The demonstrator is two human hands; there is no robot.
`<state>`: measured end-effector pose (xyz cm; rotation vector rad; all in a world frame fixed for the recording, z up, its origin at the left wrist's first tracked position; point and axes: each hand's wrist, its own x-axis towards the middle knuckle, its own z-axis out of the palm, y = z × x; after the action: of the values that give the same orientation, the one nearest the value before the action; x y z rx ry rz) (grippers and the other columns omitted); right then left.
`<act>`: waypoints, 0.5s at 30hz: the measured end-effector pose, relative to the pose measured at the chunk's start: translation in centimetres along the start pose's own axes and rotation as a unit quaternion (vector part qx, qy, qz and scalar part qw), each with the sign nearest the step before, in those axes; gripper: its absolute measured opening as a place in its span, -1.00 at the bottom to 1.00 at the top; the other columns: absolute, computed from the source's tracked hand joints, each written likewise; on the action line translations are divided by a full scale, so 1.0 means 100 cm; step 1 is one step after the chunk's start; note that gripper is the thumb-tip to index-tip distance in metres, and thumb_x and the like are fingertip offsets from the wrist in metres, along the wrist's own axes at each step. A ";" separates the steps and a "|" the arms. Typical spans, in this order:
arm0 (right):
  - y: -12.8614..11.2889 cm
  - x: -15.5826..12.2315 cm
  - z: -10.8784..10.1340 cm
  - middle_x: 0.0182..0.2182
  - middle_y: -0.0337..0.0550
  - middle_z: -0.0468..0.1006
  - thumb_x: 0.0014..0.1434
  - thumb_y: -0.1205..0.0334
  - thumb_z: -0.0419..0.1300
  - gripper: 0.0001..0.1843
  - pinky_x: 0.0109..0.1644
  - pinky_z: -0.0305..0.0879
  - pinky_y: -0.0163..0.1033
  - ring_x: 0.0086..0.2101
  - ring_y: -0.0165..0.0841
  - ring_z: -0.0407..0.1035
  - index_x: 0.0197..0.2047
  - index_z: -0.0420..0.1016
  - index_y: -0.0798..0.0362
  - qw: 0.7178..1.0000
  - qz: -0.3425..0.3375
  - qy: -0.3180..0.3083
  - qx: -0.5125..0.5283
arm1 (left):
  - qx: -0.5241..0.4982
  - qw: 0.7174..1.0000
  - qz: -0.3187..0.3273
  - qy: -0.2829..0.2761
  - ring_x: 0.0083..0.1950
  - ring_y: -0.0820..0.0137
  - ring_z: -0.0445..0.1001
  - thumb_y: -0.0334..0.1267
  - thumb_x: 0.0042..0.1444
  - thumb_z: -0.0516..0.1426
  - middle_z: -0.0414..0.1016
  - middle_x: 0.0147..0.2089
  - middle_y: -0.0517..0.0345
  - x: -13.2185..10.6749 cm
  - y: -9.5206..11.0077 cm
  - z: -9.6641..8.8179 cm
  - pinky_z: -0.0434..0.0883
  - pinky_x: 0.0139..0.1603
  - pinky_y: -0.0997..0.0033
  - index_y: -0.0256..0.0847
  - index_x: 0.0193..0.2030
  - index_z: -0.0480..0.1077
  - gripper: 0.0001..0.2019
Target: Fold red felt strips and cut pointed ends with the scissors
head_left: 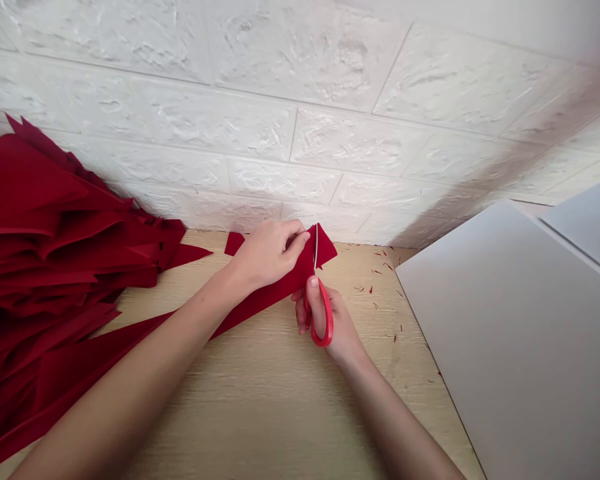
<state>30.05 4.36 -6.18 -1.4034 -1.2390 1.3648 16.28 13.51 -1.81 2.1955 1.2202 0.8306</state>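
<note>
A long strip of dark red fabric (267, 293) runs from the lower left to the middle of the table. My left hand (273, 252) pinches it near its far end, thumb against fingers. In my right hand (337, 320) is a pair of scissors (323, 320) with red handles, my thumb through one loop. Their metal blades lie across the strip just right of my left fingertips, with a corner of fabric beyond them. The lower blade is hidden by the cloth. A small red fabric piece (235, 243) shows behind my left wrist.
A large heap of red fabric pieces (70, 220) fills the left side against the white brick-pattern wall (250, 127). Small red scraps (371, 289) are scattered on the wooden table (260, 400). A white panel or box (510, 320) stands at right.
</note>
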 end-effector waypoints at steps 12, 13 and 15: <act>0.002 -0.001 0.000 -0.69 -0.36 0.26 0.15 -0.55 0.02 -0.29 -0.56 0.14 -0.30 -0.66 -0.45 0.20 -0.42 0.31 0.00 1.000 0.004 0.008 0.002 | -0.117 0.992 -0.046 -0.004 -0.46 0.43 0.41 -0.08 0.27 0.08 0.58 -0.40 0.19 -0.001 0.001 0.000 0.24 -0.39 0.38 -0.19 -0.18 0.47 -0.76; 0.002 -0.001 0.000 -0.68 -0.35 0.27 0.15 -0.55 0.02 -0.30 -0.56 0.14 -0.30 -0.66 -0.44 0.21 -0.42 0.30 0.00 1.000 0.002 0.009 0.000 | -0.126 0.991 -0.051 -0.003 -0.48 0.44 0.39 -0.08 0.26 0.08 0.57 -0.42 0.20 -0.001 0.000 0.000 0.22 -0.41 0.39 -0.19 -0.16 0.47 -0.76; 0.003 -0.001 0.000 -0.67 -0.34 0.28 0.16 -0.54 0.01 -0.30 -0.56 0.15 -0.29 -0.65 -0.43 0.23 -0.41 0.30 0.00 1.000 -0.004 0.010 -0.003 | -0.140 0.988 -0.058 0.001 -0.52 0.46 0.33 -0.08 0.26 0.09 0.54 -0.46 0.24 -0.001 -0.001 0.001 0.19 -0.44 0.40 -0.17 -0.13 0.46 -0.76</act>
<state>30.04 4.17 -6.41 -1.4129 -1.2357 1.3391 16.21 13.43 -1.97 1.8826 1.1430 0.8963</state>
